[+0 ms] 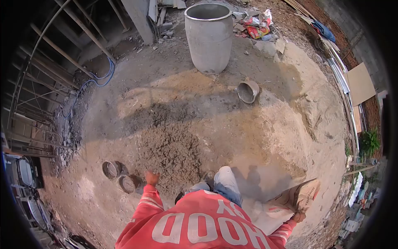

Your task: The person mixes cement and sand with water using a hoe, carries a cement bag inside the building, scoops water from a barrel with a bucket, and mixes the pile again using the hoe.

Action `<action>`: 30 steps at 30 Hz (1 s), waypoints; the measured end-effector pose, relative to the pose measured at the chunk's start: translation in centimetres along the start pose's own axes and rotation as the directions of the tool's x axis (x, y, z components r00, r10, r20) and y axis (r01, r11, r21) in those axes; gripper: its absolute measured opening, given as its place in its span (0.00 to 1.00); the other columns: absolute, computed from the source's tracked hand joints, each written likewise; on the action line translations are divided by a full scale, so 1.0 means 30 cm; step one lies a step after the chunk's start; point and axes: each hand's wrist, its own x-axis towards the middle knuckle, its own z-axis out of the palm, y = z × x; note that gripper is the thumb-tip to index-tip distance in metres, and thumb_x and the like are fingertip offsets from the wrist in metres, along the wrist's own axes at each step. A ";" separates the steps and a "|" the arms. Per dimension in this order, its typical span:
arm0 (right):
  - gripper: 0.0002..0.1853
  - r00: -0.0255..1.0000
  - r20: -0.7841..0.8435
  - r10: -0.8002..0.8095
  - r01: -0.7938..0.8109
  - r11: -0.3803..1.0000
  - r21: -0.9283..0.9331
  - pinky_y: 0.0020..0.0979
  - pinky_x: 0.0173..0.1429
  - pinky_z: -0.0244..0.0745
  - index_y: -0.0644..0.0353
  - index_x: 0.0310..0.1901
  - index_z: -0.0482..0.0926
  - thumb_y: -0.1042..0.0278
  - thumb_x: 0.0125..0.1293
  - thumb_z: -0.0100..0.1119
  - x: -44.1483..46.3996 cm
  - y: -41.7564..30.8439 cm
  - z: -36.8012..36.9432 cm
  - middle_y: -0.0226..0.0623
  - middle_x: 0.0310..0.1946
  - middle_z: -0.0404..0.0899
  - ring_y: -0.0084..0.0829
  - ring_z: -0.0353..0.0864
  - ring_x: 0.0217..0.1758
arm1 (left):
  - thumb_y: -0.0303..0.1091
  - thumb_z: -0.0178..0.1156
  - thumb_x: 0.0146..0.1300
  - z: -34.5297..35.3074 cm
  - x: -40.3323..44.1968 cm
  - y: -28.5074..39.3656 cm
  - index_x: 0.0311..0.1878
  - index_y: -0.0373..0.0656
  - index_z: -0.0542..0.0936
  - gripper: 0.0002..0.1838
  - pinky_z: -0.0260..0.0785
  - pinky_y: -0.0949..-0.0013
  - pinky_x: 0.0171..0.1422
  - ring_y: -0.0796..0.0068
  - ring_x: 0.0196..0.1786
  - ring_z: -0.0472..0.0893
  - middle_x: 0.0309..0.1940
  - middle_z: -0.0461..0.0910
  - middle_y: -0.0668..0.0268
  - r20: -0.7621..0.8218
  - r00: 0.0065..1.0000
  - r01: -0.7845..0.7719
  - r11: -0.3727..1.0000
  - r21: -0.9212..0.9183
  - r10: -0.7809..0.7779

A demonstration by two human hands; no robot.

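Observation:
My right hand (298, 217) is closed on the edge of a brown paper sack (304, 196) with red print, low on the right side. Pale powder (257, 207) lies or drifts beside the sack. My left hand (152, 177) is held out to the left with nothing visible in it, its fingers loosely apart. It appears over the near left edge of a heap of wet grey mortar (170, 151). Just left of that hand are two mortar-crusted buckets, a nearer one (127, 183) and a farther one (111, 169).
A tall grey drum (208, 39) stands at the back. Another bucket (248, 91) lies tipped on the dirt. A blue hose (99, 81) runs beside poles on the left. Boards (360, 84) and a rough earth bank line the right. Motorcycles (33, 199) stand at lower left.

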 end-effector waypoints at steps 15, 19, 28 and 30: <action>0.21 0.636 -0.631 -0.445 0.694 0.686 0.216 0.45 0.40 0.75 0.65 0.30 0.81 0.52 0.67 0.58 -0.238 -1.724 -0.016 0.50 0.34 0.82 0.49 0.81 0.33 | 0.51 0.69 0.52 0.228 0.318 0.351 0.38 0.36 0.85 0.24 0.75 0.54 0.52 0.53 0.51 0.82 0.45 0.82 0.45 0.462 0.745 0.581 0.809 -0.095 -0.480; 0.20 0.632 -0.507 -0.586 0.751 0.626 0.212 0.46 0.40 0.75 0.66 0.30 0.80 0.53 0.66 0.58 -0.302 -2.166 0.073 0.51 0.34 0.82 0.50 0.81 0.33 | 0.58 0.65 0.54 0.389 0.212 0.216 0.29 0.42 0.86 0.24 0.74 0.52 0.48 0.54 0.42 0.85 0.33 0.86 0.55 0.575 0.587 0.767 0.620 -0.167 -0.570; 0.21 -0.231 0.465 -0.855 0.936 -0.065 0.345 0.49 0.43 0.75 0.69 0.31 0.81 0.55 0.62 0.55 -1.002 -3.398 0.345 0.56 0.36 0.82 0.53 0.83 0.38 | 0.49 0.67 0.56 0.410 0.571 0.474 0.50 0.44 0.78 0.24 0.76 0.58 0.48 0.61 0.44 0.84 0.37 0.84 0.60 0.637 0.452 0.856 0.505 -0.112 -0.624; 0.23 -0.334 0.425 -0.841 0.860 -0.087 0.504 0.49 0.46 0.74 0.68 0.31 0.82 0.52 0.62 0.52 -1.337 -3.599 0.322 0.58 0.37 0.82 0.54 0.83 0.41 | 0.47 0.67 0.56 0.411 0.790 0.540 0.55 0.44 0.76 0.26 0.77 0.59 0.48 0.63 0.45 0.84 0.38 0.83 0.61 0.651 0.487 0.829 0.542 -0.135 -0.582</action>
